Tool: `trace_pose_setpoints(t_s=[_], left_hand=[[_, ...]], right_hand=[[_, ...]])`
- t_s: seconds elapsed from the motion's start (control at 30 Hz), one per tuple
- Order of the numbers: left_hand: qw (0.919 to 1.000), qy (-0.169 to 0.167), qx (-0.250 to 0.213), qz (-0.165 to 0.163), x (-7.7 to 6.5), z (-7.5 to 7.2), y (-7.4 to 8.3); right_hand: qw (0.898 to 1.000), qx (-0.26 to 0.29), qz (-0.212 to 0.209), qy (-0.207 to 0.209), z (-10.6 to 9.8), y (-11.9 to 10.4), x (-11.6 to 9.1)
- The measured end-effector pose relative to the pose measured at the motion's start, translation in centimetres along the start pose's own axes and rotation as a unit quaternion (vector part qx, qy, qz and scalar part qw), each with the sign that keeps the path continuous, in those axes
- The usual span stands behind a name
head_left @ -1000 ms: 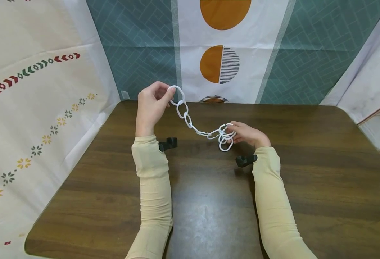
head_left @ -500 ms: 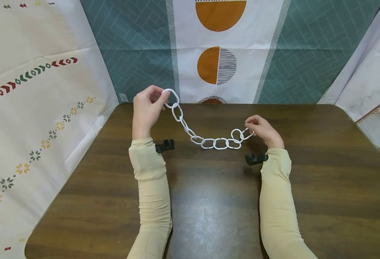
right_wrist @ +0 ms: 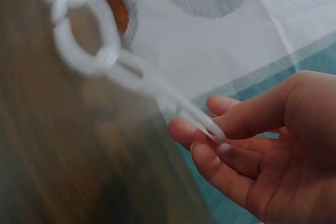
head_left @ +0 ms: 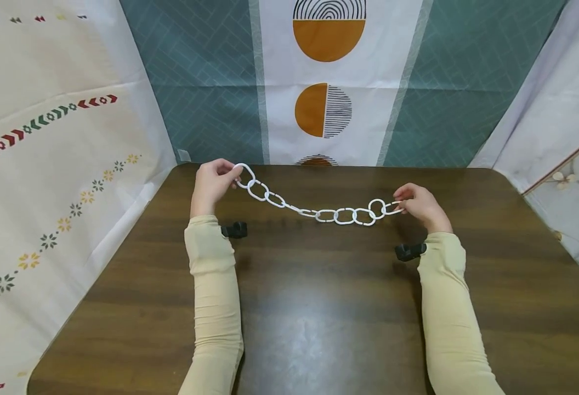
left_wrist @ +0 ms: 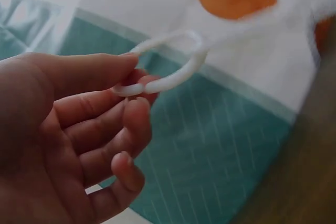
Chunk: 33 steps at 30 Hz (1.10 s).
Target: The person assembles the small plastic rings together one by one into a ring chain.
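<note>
A chain of several white oval links (head_left: 325, 215) sags between the two hands above the table. My left hand (head_left: 211, 185) pinches the end link (left_wrist: 181, 74) between thumb and forefinger, its other fingers loosely bent below. On the right, my right hand (head_left: 421, 206) pinches a link (right_wrist: 184, 106) near the other end. One more link (head_left: 376, 207) stands up beside the chain close to the right hand. In the wrist views small gaps show in some links. The left hand is a little higher than the right.
Beneath the hands lies a dark brown wooden table (head_left: 304, 307). A teal and white patterned cloth (head_left: 210, 82) hangs behind it, with light cloths at both sides. Black wrist mounts (head_left: 234, 230) stick out from both sleeves.
The right hand has moved right, and the bunched links beside it have spread into a longer line. The left hand has lowered and moved slightly left. The chain hangs straighter now.
</note>
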State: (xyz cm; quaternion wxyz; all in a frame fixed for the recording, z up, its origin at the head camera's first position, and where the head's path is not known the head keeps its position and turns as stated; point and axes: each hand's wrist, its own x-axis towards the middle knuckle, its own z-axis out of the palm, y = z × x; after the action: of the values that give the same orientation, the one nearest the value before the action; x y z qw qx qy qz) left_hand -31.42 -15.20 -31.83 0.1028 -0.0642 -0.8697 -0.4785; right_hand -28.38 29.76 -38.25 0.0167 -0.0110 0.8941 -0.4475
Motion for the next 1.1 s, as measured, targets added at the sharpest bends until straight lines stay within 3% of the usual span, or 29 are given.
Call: trace_pose_setpoints(t_s=[0.1, 0.2, 0.37, 0.6, 0.8, 0.93, 1.1], left_hand=[[0.9988, -0.029, 0.038, -0.012, 0.6, -1.1, -2.3], [0.996, -0.06, 0.062, -0.02, 0.9, -2.0, -4.0], [0.9904, -0.109, 0.081, -0.028, 1.3, -2.4, -5.6], [0.9812, -0.167, 0.087, -0.042, 2.1, -1.2, -6.9], [0.9621, -0.242, 0.1, -0.077, 2.8, 0.8, -7.5], [0.9542, -0.262, 0.103, -0.101, 2.7, 1.6, -7.9], [0.9459, -0.268, 0.116, -0.142, 2.2, 1.2, -8.1]], right_hand=[[0.999, -0.035, -0.005, -0.025, -1.2, 0.3, 0.7], [0.998, -0.035, -0.005, -0.058, -2.3, 0.5, 1.5], [0.994, -0.033, 0.001, -0.103, -3.6, 1.5, 2.1], [0.99, -0.049, 0.009, -0.133, -4.6, 3.0, 1.9], [0.984, -0.086, 0.016, -0.153, -4.6, 4.0, 1.7], [0.983, -0.102, 0.01, -0.152, -4.5, 4.2, 1.7], [0.981, -0.138, 0.001, -0.134, -4.9, 3.9, 1.2]])
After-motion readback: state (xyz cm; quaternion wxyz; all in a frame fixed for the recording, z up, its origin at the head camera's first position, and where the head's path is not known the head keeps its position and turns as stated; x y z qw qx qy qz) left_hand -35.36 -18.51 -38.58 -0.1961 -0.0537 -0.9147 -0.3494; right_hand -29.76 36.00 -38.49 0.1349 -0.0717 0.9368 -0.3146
